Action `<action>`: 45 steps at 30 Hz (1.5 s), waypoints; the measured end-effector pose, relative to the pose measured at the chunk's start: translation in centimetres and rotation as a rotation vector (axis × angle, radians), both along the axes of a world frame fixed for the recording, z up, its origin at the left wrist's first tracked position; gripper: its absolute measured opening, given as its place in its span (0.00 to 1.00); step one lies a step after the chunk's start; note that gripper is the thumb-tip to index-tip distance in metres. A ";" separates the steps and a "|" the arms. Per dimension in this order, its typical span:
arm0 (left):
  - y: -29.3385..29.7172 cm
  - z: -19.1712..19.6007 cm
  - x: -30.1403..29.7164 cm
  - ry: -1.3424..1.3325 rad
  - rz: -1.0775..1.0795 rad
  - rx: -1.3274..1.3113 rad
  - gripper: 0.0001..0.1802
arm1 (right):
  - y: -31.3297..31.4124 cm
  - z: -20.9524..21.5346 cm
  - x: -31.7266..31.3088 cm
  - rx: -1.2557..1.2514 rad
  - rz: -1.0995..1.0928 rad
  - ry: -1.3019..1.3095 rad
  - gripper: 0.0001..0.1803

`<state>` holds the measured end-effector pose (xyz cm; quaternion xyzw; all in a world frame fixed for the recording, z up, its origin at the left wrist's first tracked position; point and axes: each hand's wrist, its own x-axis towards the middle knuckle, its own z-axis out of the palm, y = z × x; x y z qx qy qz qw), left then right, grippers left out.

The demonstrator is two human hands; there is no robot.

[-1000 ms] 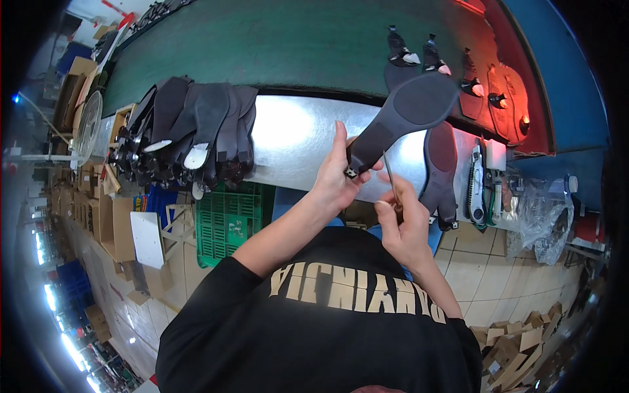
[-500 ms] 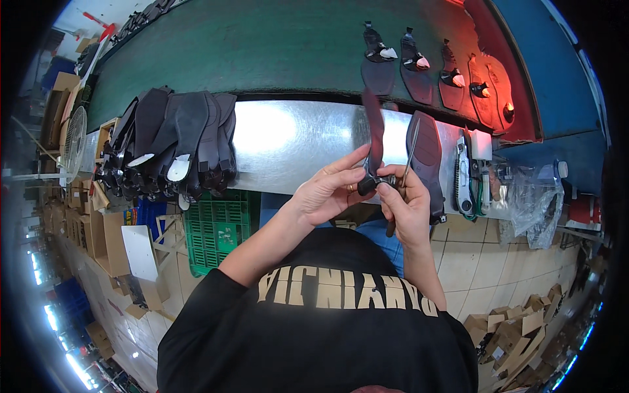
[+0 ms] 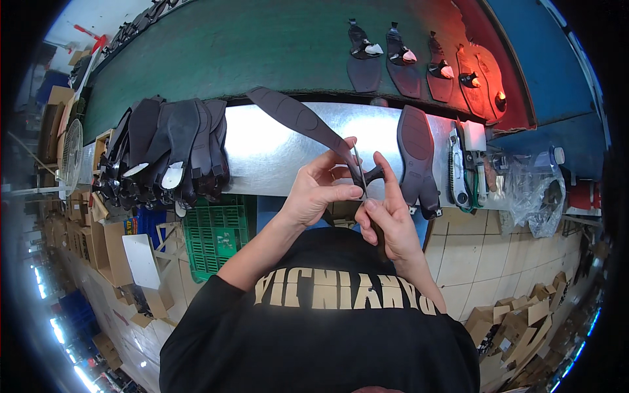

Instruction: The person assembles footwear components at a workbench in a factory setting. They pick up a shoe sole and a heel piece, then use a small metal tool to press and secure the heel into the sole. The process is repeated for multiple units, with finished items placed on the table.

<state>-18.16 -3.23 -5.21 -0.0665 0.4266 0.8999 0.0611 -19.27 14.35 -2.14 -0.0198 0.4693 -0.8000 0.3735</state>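
My left hand point(image 3: 311, 196) grips a dark brown sandal sole point(image 3: 298, 119) by its narrow end, its broad end slanting up to the left over the metal bench. In my right hand point(image 3: 396, 226) is a thin metal hand tool point(image 3: 358, 164) with a dark handle; its exact kind is unclear. The tool's shaft lies against the narrow end, beside a small black strap point(image 3: 373, 174). My right index finger points upward past that strap. Another brown sole point(image 3: 415, 137) lies on the bench just right of my hands.
Dark sandal pieces point(image 3: 173, 141) are heaped at the bench's left. Several sandals point(image 3: 364, 72) lie on the green belt point(image 3: 229, 52), the rightmost under red light. A utility knife point(image 3: 457, 167) and clear plastic bags point(image 3: 534, 196) sit right. A green crate point(image 3: 213, 232) stands below.
The sole has swung from nearly upright to slanting left, its printed underside now showing. The metal tool has moved left from beside the sole to against its narrow end.
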 end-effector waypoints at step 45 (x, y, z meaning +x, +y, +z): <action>0.9 -1.1 -1.2 -0.399 0.204 0.123 0.41 | -0.1 -2.2 1.3 0.446 0.209 1.060 0.05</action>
